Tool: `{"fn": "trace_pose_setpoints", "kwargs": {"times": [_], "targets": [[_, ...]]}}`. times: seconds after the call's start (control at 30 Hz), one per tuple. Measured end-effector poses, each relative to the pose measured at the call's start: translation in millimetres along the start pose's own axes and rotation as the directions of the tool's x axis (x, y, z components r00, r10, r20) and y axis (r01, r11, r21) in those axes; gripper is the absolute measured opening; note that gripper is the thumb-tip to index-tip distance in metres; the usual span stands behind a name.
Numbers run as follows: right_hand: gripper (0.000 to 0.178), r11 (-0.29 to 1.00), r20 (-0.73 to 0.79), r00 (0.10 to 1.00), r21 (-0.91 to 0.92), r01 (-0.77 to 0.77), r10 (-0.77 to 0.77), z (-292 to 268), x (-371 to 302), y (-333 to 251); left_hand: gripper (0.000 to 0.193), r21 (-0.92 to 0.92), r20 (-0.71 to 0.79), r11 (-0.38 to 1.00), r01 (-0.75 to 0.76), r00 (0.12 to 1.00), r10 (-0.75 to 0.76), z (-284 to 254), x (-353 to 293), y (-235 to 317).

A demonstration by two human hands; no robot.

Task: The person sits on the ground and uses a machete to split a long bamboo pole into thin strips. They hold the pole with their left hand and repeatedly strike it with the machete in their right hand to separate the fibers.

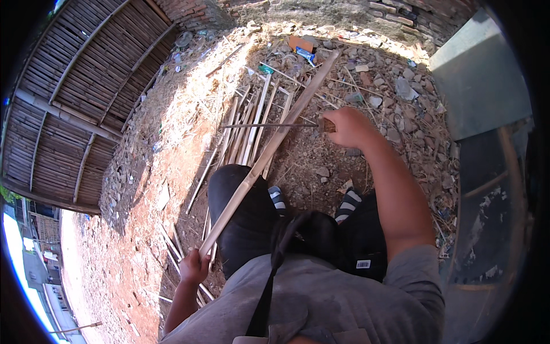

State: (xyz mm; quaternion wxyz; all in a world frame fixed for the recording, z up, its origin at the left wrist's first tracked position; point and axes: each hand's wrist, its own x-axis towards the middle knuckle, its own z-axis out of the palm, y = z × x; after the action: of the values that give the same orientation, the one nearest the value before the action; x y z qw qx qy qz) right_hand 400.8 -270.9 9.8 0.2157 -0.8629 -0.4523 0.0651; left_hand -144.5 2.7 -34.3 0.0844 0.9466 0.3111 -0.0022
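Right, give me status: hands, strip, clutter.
Left hand gripping long strip at near end. Right hand holding knife, crossing strip. Loose strips on ground below.

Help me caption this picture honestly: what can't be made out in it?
All in the head view:
Part of the blade's handle: covered by the right hand.
Near end of the long strip: hidden by the left hand.
Whether the blade cuts into that strip: too small to tell.
Lower ends of some loose strips: hidden behind the left knee.

No readable text; a white barcode label (pixel 363 264) on black fabric (pixel 375 243)
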Motion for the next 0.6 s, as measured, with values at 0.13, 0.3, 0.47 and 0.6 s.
{"fn": "trace_pose_setpoints", "kwargs": {"times": [0.13, 0.3, 0.47, 0.6], "targets": [[0.034, 0.994, -0.037, 0.995, 0.054, -0.094, 0.096, -17, -5, -2, 0.048, 0.094, -0.018, 0.995, 0.018, 1.0, -0.017, -11, -10, 5], [0.027, 0.999, -0.009, 0.999, -0.005, -0.053, 0.053, -5, 1, 3, 0.076, 0.14, -0.258, 0.987, -0.073, 0.96, 0.107, -40, 20, 83], [0.022, 0.997, 0.009, 1.0, -0.068, 0.022, -0.022, -5, -4, -9, 0.058, 0.033, -0.208, 0.999, -0.031, 0.977, 0.037, -42, 63, 118], [0.019, 0.996, 0.085, 0.996, -0.09, 0.028, -0.021, -4, -3, -13, 0.039, 0.029, -0.047, 0.998, 0.06, 0.997, -0.058, -39, 69, 109]]}}
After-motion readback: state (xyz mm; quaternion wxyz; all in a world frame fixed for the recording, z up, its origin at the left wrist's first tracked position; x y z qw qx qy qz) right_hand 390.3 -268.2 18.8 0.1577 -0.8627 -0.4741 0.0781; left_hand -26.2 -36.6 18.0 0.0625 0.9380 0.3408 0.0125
